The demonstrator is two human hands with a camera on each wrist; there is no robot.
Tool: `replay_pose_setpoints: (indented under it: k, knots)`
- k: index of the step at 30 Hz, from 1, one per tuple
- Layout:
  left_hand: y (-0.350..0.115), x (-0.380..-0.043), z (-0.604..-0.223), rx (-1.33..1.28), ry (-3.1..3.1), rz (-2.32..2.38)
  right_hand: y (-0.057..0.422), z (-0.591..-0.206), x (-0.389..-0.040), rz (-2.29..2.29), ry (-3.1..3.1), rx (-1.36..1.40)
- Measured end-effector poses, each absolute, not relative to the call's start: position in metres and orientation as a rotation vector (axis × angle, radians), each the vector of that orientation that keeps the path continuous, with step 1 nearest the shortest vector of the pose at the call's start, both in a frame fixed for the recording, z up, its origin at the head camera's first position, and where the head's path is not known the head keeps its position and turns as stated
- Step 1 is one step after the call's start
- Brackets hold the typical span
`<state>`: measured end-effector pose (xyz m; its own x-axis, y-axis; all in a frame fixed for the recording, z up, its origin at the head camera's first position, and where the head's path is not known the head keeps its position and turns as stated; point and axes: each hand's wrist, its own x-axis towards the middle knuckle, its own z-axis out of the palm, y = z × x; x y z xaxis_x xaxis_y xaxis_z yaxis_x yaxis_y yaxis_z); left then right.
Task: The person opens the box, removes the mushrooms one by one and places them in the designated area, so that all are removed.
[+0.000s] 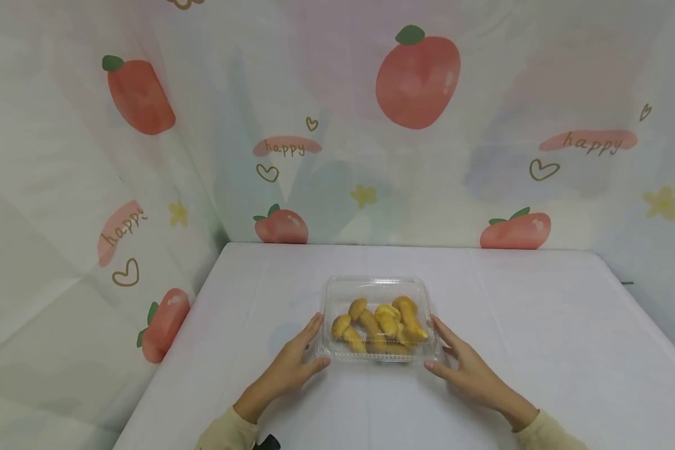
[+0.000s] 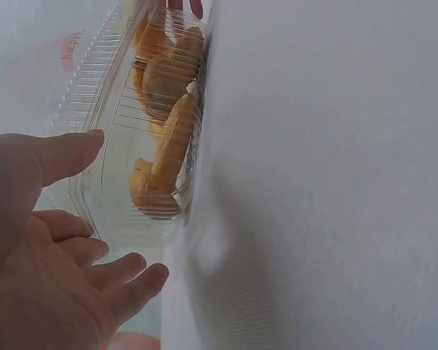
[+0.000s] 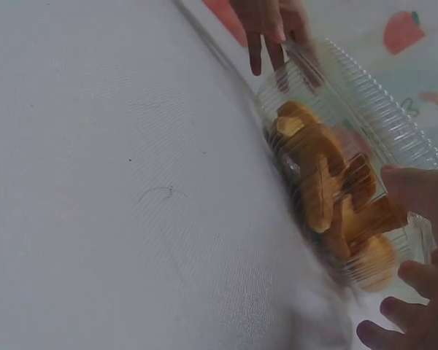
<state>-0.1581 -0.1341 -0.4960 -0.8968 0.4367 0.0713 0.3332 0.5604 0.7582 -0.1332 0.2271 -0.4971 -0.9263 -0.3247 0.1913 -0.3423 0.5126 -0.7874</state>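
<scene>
A clear plastic clamshell box sits on the white table, its lid lying over the base. Inside are several yellow-brown mushrooms, some with rounded caps and thick stems. At the box's left side is my left hand, fingers extended along the side and thumb near the front corner. My right hand mirrors it on the right side, fingertips right at the edge and thumb by the front corner. In the left wrist view, the thumb overlaps the box's rim while the other fingers spread below.
The white-covered table reaches back to a fabric backdrop printed with red fruit, hearts and "happy" lettering. Another fabric wall rises along the left. A small black object shows by the left sleeve.
</scene>
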Motion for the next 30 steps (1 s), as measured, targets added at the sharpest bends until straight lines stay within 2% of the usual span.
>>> replay_pose_setpoints:
  k: [19, 30]
  knots:
    - [-0.1246, -0.1555, -0.5010, 0.523, 2.662, 1.486, 0.2225, -0.4940, -0.1352, 1.583, -2.733, 0.582]
    - [-0.1261, -0.1565, -0.5000, 0.617, 2.672, 1.416, 0.2233, -0.4949, -0.1338, 1.700, -2.683, 0.609]
